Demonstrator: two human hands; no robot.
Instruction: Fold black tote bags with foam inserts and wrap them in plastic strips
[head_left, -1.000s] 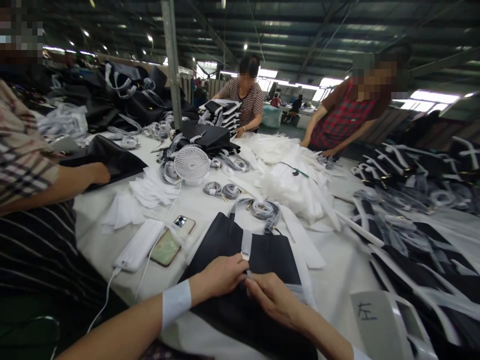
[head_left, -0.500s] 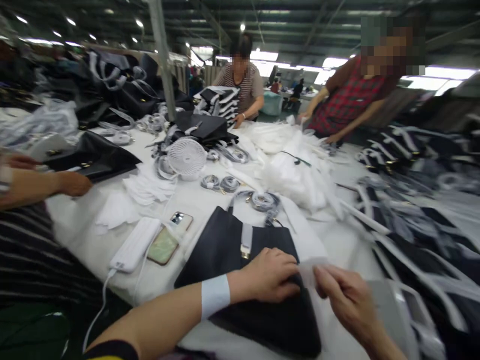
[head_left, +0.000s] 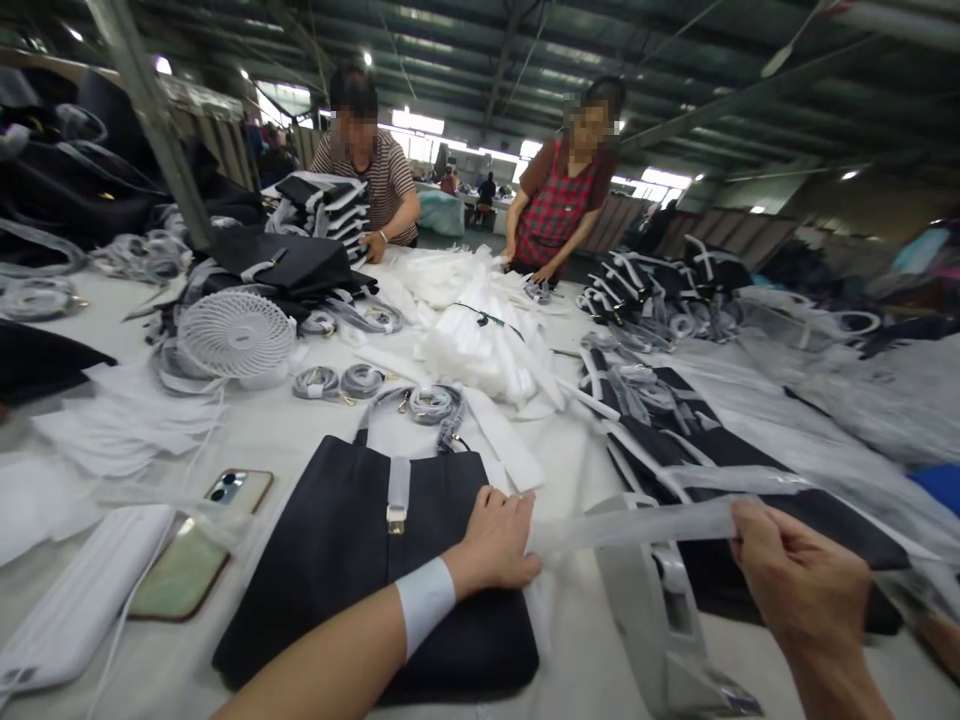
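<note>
A black handbag [head_left: 337, 560] lies flat before me, its handle and a coiled, wrapped strap [head_left: 431, 403] beyond its top edge. My left hand [head_left: 499, 535] presses on the bag's right side, fingers bent at the near end of a translucent strip [head_left: 637, 527]. The strip's far end is pinched in my right hand [head_left: 795, 570], stretched out to the right. Below the strip stands a grey tape dispenser [head_left: 652, 610]. A gold clasp [head_left: 395, 520] under a wrapped tab shows on the bag.
Left of the bag are a phone [head_left: 187, 555], a white power bank [head_left: 82, 600] with a cable, and a white fan [head_left: 236, 335]. White plastic [head_left: 480, 340] is heaped mid-table. More black bags [head_left: 810, 520] lie right. Two people [head_left: 562, 200] stand across the table.
My right hand has moved right, away from my left hand, and the strip between them is much longer. The camera view has swung to the right.
</note>
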